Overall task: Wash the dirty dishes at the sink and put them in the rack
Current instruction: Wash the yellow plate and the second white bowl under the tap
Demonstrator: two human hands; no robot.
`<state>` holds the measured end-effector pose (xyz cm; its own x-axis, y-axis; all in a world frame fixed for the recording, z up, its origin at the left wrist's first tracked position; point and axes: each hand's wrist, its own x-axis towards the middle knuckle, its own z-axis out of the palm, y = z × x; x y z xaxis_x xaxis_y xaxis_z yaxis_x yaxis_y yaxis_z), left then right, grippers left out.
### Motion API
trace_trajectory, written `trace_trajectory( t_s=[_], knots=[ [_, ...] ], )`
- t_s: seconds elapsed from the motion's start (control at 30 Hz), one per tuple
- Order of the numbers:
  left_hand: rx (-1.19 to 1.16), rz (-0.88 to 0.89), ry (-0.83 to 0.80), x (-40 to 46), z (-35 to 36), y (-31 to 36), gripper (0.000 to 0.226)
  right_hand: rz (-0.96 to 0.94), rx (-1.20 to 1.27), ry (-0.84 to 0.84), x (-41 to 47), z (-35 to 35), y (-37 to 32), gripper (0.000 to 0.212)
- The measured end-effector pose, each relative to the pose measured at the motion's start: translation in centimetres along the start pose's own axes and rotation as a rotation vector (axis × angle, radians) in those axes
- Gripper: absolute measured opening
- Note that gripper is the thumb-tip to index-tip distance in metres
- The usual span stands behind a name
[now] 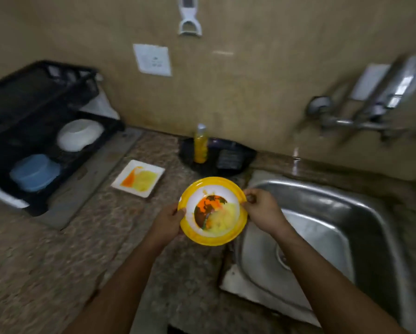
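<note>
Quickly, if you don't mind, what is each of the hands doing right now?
Left hand: grips the left rim of the dirty yellow plate.
Right hand: grips the plate's right rim.

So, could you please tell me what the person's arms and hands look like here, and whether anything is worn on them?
Both forearms are bare as far as the frame shows: no sleeves, gloves, watch or bracelets. The left hand and right hand show no rings, though blur hides fine detail.
</note>
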<state>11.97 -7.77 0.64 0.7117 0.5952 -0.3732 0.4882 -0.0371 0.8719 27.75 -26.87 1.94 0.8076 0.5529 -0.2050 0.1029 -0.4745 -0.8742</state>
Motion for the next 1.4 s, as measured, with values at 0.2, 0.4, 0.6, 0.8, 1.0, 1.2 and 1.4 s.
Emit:
trace_trajectory(
  t_s=[0.2, 0.4, 0.6, 0.8, 1.0, 1.2, 1.4],
  knots=[
    [-0.046, 0.047, -0.090, 0.7, 10.2, 5.6, 0.015, 0.096, 0.028, 0.340, -0.1, -11.8, 4.9, 0.008],
    [-0.041, 0.077, -0.223, 3.0, 15.2, 9.6, 0.016, 0.046, -0.145, 0.939, 2.0, -22.0, 3.4, 0.042],
    [-0.034, 0.107, -0.323, 5.3, 17.7, 12.1, 0.016, 0.086, -0.414, 0.950, 4.6, -25.1, 2.9, 0.034],
    [-0.051, 0.127, -0.325, 6.4, 19.1, 12.5, 0.018, 0.104, -0.506, 0.959, 5.5, -25.8, 3.7, 0.032],
    [-0.046, 0.118, -0.331, 6.1, 19.8, 12.0, 0.018, 0.104, -0.544, 0.952, 5.5, -25.8, 3.8, 0.034],
    [-0.053, 0.138, -0.339, 6.0, 20.1, 12.0, 0.019, 0.091, -0.564, 0.942, 5.7, -26.0, 4.0, 0.032],
    [-0.046, 0.166, -0.341, 6.2, 20.5, 12.1, 0.018, 0.082, -0.545, 0.936, 5.7, -26.0, 4.0, 0.032]
  ],
)
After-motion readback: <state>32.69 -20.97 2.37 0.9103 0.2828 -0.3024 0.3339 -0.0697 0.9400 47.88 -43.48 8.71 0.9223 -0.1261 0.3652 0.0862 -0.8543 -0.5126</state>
